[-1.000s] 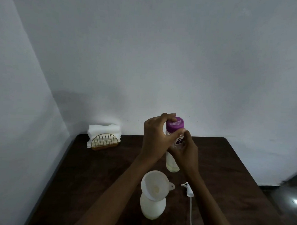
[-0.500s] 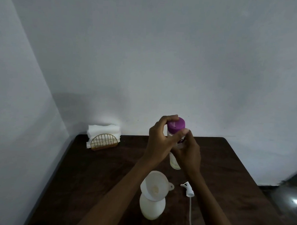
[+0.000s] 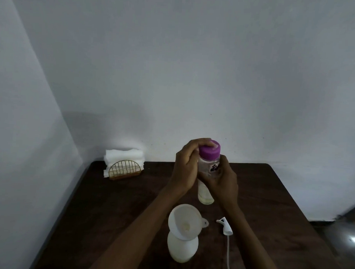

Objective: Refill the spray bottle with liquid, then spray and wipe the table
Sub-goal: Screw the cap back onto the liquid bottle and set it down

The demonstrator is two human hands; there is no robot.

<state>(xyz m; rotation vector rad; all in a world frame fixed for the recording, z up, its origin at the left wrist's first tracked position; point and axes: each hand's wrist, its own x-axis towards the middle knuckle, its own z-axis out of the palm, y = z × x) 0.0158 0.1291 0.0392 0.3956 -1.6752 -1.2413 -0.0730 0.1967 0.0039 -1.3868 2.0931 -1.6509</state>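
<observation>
A clear bottle with a purple cap and a little pale liquid at its bottom is held above the dark table. My right hand grips its body. My left hand curls round the cap, fingers over its top. Nearer to me stands the white spray bottle with a white funnel in its neck. The white spray head with its long tube lies on the table to the right of it.
A gold wire holder with folded white cloths sits at the table's back left corner, against the grey wall. The floor shows past the table's right edge.
The bottle has stayed between both hands above the table. My left hand's fingers have shifted over the top of the purple cap, which shows more on its right side.
</observation>
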